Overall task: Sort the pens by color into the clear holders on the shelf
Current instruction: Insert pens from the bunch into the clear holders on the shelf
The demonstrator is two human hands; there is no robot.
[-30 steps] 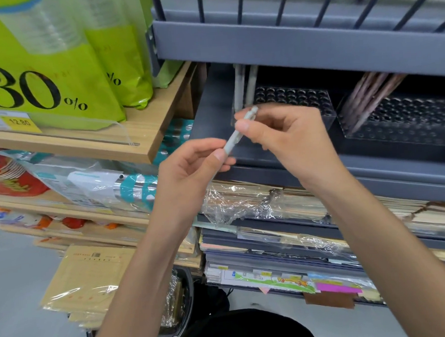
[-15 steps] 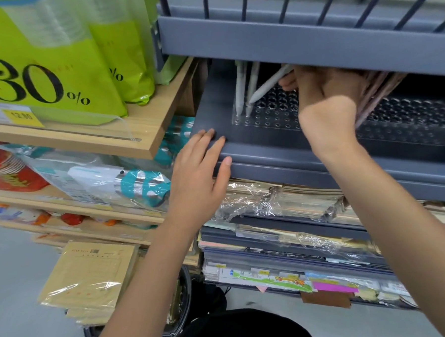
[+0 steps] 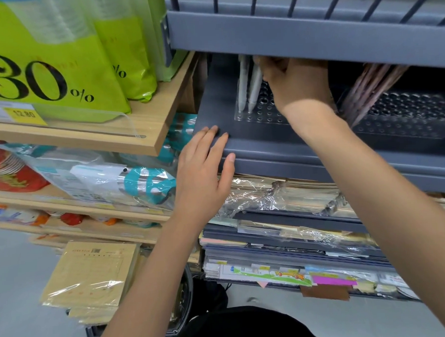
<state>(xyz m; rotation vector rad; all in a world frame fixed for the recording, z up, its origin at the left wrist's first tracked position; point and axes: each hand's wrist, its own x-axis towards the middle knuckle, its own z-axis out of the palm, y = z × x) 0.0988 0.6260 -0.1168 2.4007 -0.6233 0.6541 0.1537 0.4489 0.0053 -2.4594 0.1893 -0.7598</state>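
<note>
In the head view, the right hand (image 3: 297, 84) reached under the upper shelf, just right of the white pens (image 3: 243, 84) that stood in the left clear holder (image 3: 262, 116). Its fingertips were at the tops of the pens, but I could not tell whether they pinched one. The left hand (image 3: 203, 174) lay flat with straight fingers on the grey shelf (image 3: 319, 160), in front and left of that holder, well apart from the other hand. The pinkish pens (image 3: 369, 88) leaned to the right of that holder. I judge the pens light, stiff and smooth, so a pinch high on the barrel suits best. Half a second before, the right hand carried a tilted white pen. Now this pen was not visible, and the left hand had stayed in place.
</note>
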